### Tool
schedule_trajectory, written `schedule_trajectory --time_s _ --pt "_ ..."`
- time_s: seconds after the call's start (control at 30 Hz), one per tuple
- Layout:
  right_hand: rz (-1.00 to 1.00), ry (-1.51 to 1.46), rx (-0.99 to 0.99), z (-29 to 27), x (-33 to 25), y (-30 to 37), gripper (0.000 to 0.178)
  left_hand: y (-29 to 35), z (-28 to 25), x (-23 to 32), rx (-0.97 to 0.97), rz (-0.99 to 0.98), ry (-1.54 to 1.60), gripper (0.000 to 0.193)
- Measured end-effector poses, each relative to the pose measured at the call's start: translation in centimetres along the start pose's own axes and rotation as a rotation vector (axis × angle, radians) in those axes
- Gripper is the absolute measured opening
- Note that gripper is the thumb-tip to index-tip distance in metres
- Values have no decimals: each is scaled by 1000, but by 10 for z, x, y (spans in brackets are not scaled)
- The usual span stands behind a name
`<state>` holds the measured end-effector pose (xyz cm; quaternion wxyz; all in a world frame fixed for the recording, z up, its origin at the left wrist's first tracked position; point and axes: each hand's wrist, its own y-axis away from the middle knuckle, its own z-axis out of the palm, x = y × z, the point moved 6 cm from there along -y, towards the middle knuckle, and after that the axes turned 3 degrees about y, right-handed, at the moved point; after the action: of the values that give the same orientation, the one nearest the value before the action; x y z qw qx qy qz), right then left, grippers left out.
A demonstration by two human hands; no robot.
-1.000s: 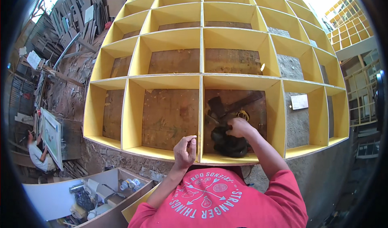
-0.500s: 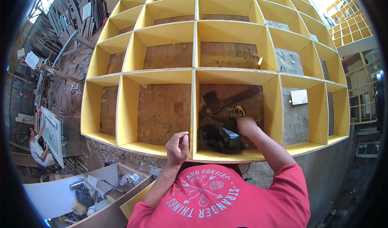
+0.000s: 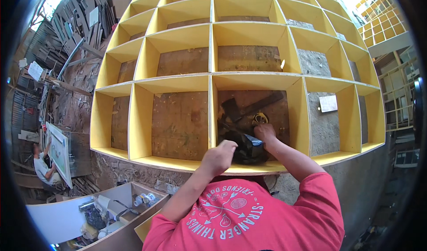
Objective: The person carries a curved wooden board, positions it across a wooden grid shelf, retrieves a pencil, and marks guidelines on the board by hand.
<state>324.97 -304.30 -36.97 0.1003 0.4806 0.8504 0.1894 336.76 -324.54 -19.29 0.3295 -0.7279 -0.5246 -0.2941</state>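
Inside a front compartment of a big yellow wooden grid frame [image 3: 259, 81], my right hand [image 3: 265, 132] reaches down with curled fingers. What it grips, if anything, is hidden. Right by those fingers lies a round yellow-and-black tool [image 3: 259, 118], possibly a tape measure. A black bag [image 3: 249, 153] with a light-blue patch [image 3: 253, 139] rests below my right hand. Farther back in that compartment is a dark hatchet-like tool [image 3: 232, 109] with a long handle. My left hand [image 3: 219, 158] is closed, held over the front edge beside the bag; its fingertips are pinched, and any small thing in them cannot be made out.
Yellow dividers rise around each compartment. A paper sheet [image 3: 328, 103] lies in the compartment to the right. At lower left, an open wooden box [image 3: 126, 226] holds bottles and other items. Far left, a person [image 3: 46, 166] handles a panel [image 3: 58, 153]; scrap boards [image 3: 82, 24] lean behind.
My left hand has moved right, past the divider, toward the black bag. My right hand has shifted slightly, staying near the yellow tool and the bag.
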Motion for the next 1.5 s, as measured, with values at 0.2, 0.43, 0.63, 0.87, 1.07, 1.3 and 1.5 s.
schedule_trajectory --time_s 0.2,0.43,0.63,0.87,1.07,1.3,1.5 --pt "14 1 9 6 -4 5 22 -19 79 -48 -639 -8 -629 18" --pt "148 -370 -39 18 10 0 29 -19 97 -80 -765 -94 -873 18" --pt "-89 -363 -201 36 -12 6 38 -31 34 -11 -624 108 -694 17" --pt "-34 -208 -55 -52 20 43 36 -41 -66 60 -229 285 -368 21" --pt "254 -174 116 -180 4 129 14 -40 -117 71 17 428 -253 21" --pt "547 -435 466 -188 34 214 33 -44 -139 106 123 484 -141 28" --pt "468 -1243 722 -191 -11 229 47 -48 -115 86 71 443 -61 38"
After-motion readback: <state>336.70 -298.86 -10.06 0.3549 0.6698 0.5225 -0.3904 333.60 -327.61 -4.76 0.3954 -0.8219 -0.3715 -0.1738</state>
